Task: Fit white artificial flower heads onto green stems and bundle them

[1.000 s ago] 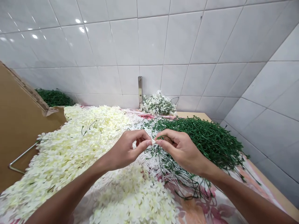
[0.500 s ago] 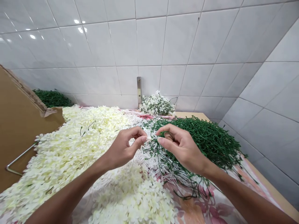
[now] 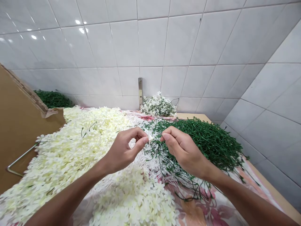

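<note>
My left hand [image 3: 124,150] is raised above the table, its thumb and forefinger pinched on a small white flower piece [image 3: 150,139]. Just to its right, my right hand [image 3: 183,150] pinches a thin green stem [image 3: 157,145], fingertips nearly touching the left hand's. Below them lies a patch of small white flower parts [image 3: 152,163]. A big heap of cream artificial flowers [image 3: 70,150] covers the left of the table. Behind my right hand is a pile of green plastic stems [image 3: 211,141].
A cardboard box [image 3: 21,125] stands at the left with a metal rod [image 3: 20,158] by it. A bunch of finished flower sprigs [image 3: 158,106] sits against the tiled wall. More green stems [image 3: 53,99] lie at the back left. A floral cloth [image 3: 207,207] covers the table.
Both hands have stayed close together; the right hand's fingers have curled in tighter and its fingertips have drawn back slightly from the left hand's pinch.
</note>
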`<state>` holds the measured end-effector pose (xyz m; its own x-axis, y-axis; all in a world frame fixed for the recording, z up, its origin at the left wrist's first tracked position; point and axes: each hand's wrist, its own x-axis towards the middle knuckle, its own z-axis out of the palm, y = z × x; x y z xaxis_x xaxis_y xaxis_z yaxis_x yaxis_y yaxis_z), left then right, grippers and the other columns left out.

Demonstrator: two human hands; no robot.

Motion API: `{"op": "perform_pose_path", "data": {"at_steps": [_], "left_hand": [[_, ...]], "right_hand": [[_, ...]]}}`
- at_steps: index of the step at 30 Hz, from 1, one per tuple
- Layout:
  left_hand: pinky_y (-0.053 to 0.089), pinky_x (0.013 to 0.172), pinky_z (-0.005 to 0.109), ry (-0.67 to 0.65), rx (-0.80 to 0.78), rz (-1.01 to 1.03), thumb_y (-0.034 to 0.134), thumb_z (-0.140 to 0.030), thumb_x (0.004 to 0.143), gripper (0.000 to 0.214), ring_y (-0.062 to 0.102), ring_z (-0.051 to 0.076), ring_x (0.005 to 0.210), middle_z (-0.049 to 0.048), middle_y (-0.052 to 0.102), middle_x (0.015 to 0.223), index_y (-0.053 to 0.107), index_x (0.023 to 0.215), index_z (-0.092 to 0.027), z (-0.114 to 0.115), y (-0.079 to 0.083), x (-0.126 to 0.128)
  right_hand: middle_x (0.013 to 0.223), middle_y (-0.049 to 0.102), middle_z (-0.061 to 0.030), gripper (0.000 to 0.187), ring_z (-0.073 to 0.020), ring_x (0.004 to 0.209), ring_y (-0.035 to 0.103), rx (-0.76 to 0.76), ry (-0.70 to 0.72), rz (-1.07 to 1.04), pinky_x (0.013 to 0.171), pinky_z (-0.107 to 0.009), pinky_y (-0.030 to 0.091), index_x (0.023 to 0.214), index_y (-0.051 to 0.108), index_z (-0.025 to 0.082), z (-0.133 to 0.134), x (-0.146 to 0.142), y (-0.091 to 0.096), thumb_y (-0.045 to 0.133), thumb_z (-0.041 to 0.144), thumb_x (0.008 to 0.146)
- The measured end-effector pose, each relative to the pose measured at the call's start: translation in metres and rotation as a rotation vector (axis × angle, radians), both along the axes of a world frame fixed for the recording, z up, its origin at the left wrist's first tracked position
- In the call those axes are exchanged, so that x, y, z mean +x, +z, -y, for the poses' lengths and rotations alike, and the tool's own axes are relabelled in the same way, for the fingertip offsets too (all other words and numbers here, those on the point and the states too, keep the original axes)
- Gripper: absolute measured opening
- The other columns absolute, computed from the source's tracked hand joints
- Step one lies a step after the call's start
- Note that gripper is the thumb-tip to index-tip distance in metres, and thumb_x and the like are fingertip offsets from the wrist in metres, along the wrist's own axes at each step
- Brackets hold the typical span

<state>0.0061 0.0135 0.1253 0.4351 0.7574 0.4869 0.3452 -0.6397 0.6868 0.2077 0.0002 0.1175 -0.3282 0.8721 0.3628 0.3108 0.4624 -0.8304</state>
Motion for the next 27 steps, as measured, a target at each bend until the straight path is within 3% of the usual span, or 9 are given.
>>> {"op": "perform_pose_path", "data": {"at_steps": [15, 22, 27], "left_hand": [[0.039, 0.057, 0.017, -0.032, 0.042, -0.021, 0.05, -0.022, 0.091, 0.014, 0.051, 0.006, 0.062, -0.0034, 0.055, 0.069, 0.057, 0.08, -0.017, -0.001, -0.002, 0.001], [0.041, 0.061, 0.016, -0.033, 0.127, -0.106, 0.053, -0.02, 0.09, 0.009, 0.054, 0.006, 0.066, -0.003, 0.06, 0.074, 0.059, 0.083, -0.018, 0.0, 0.001, -0.001], [0.04, 0.06, 0.015, -0.015, 0.234, -0.116, 0.054, -0.016, 0.089, 0.009, 0.054, 0.004, 0.062, -0.0038, 0.061, 0.07, 0.059, 0.082, -0.017, 0.0, -0.005, 0.001]], "right_hand": [[0.056, 0.03, 0.0076, 0.024, -0.0043, 0.047, 0.026, -0.006, 0.062, 0.043, 0.044, -0.019, 0.024, 0.082, 0.051, 0.017, 0.002, -0.003, 0.002, 0.039, 0.033, 0.096], [0.061, 0.043, 0.0048, 0.023, -0.0051, 0.053, 0.035, 0.059, 0.102, 0.187, 0.05, -0.019, 0.029, 0.082, 0.057, 0.016, 0.001, 0.001, 0.011, 0.042, 0.028, 0.095], [0.061, 0.047, 0.0047, 0.024, -0.004, 0.05, 0.038, -0.016, 0.111, 0.154, 0.048, -0.018, 0.031, 0.075, 0.053, 0.016, 0.001, 0.0, 0.009, 0.043, 0.026, 0.095]]}}
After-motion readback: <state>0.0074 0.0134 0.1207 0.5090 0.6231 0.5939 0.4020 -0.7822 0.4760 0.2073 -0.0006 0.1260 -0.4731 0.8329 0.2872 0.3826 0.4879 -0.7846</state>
